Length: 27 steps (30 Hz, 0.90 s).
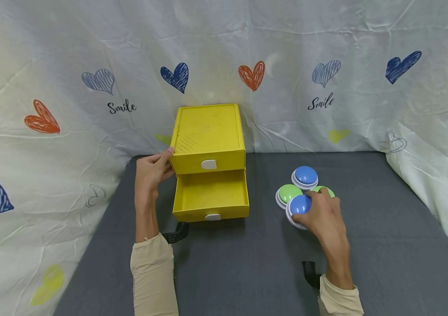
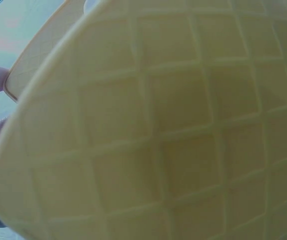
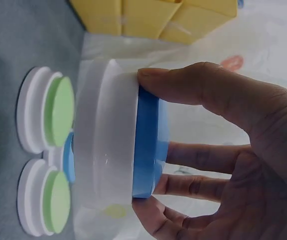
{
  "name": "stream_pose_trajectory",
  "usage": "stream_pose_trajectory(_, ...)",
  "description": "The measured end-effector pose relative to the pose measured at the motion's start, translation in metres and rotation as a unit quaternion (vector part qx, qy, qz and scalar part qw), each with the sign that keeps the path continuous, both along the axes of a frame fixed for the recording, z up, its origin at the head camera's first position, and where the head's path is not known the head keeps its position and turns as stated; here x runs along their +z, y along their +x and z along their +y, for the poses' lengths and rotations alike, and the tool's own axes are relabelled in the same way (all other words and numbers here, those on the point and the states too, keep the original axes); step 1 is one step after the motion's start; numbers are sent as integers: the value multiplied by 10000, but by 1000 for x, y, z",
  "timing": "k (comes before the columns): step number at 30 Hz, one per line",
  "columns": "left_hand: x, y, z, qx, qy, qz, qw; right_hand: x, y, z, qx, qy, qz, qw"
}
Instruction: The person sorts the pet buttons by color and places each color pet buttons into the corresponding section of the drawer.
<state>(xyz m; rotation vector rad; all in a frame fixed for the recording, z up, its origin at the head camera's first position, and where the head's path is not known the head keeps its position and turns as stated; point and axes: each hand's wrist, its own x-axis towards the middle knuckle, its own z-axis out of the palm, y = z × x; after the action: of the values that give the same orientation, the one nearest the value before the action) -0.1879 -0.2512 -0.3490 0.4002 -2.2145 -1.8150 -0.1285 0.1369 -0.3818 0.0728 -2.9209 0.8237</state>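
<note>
- Right hand (image 1: 326, 214), right of centre in the head frame: thumb and fingers curled, pinching a large blue button (image 1: 300, 204) across its rim.
- Held button: lay at the left of that hand in the head frame; in the right wrist frame it filled the middle, thumb at its upper end, a fingertip at its lower end, white base raised off the table (image 1: 263, 267).
- Near green button (image 1: 289, 193): just beyond the held one, to its left in the head frame.
- Far green button (image 1: 331, 192): right of the group, partly hidden by the fingers.
- Second blue button (image 1: 306, 174): top of the group, above the hand.
- Left hand (image 1: 149, 174), left of centre: thumb and fingers touched the left front corner of a yellow drawer box (image 1: 209, 125); could not tell whether they gripped it.
- Upper drawer (image 1: 225, 162) pushed in; lower drawer (image 1: 196, 215) pulled out beneath.
</note>
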Motion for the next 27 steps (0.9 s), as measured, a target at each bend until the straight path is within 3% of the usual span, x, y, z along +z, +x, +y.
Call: stream_pose_trajectory(27,0,-2,0,26,104,92,9999,35,-8,-52,534,-448,478,9964)
